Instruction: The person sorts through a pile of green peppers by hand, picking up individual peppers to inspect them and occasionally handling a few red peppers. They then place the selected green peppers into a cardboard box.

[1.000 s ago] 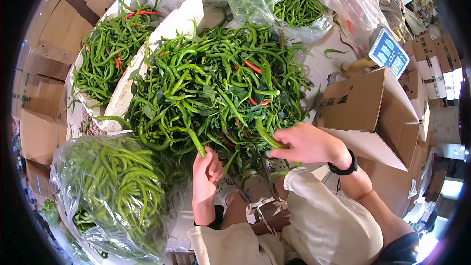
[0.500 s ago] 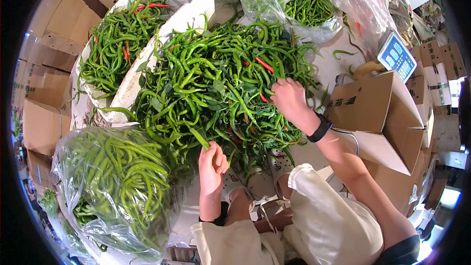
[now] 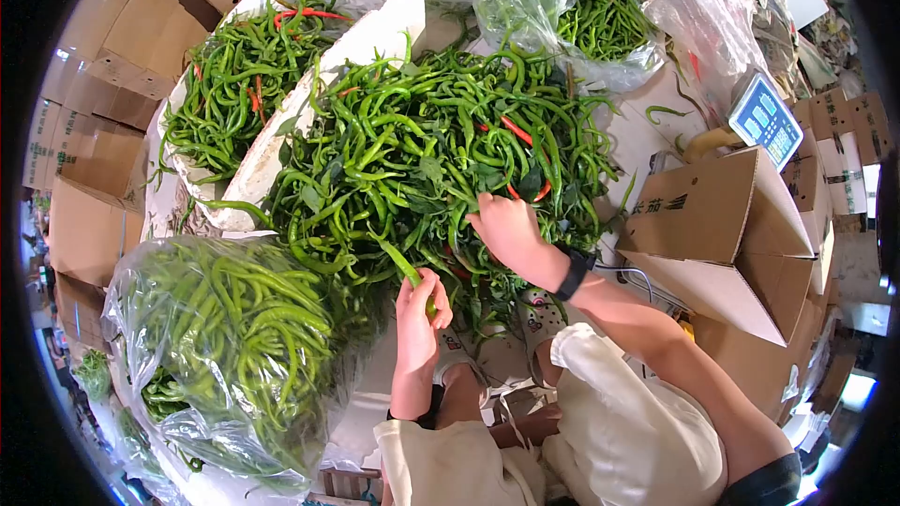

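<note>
Two hands work the heap of green peppers [image 3: 412,150] at frame centre: the left hand [image 3: 419,314] has its fingers wrapped round one green pepper [image 3: 403,265], the right hand [image 3: 506,230] digs curled into the pile, apparently sorting, so a clean single pick seems needed next.
</note>
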Demonstrator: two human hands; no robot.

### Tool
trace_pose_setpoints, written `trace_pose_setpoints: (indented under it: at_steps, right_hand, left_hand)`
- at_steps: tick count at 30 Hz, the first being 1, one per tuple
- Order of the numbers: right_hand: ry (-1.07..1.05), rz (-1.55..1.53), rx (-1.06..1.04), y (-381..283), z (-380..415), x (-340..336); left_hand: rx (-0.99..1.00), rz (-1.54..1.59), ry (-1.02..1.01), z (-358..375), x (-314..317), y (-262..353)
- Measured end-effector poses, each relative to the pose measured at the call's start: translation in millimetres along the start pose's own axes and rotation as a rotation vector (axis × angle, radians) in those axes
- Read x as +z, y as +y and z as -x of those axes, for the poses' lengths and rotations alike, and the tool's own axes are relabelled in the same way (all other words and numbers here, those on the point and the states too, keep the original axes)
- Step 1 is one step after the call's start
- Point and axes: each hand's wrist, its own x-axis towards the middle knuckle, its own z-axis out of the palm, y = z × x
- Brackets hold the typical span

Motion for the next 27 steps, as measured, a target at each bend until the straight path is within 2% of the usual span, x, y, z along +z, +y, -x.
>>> trace_pose_setpoints:
  at_steps: [4,10,13,17,19,23,27]
  right_hand:
    - [-0.053,0.13,0.026,-1,-13,15]
    - [-0.033,0.132,0.009,1,-22,15]
    - [-0.107,0.028,0.097,3,-22,-2]
    - [-0.139,-0.344,0.133,25,5,-53]
    - [-0.233,-0.478,0.213,31,15,-81]
    - [-0.085,-0.508,0.304,33,35,-89]
    - [0.24,-0.331,0.166,21,36,-60]
  left_hand:
    - [0.005,0.002,0.015,2,-3,1]
    - [0.008,-0.011,-0.017,1,0,0]
    - [-0.01,-0.015,-0.006,3,1,2]
    - [-0.001,0.021,-0.009,4,-9,2]
    - [-0.007,0.025,-0.011,4,-9,3]
    - [-0.026,0.016,-0.024,3,-5,3]
    - [-0.033,-0.041,-0.02,4,-4,5]
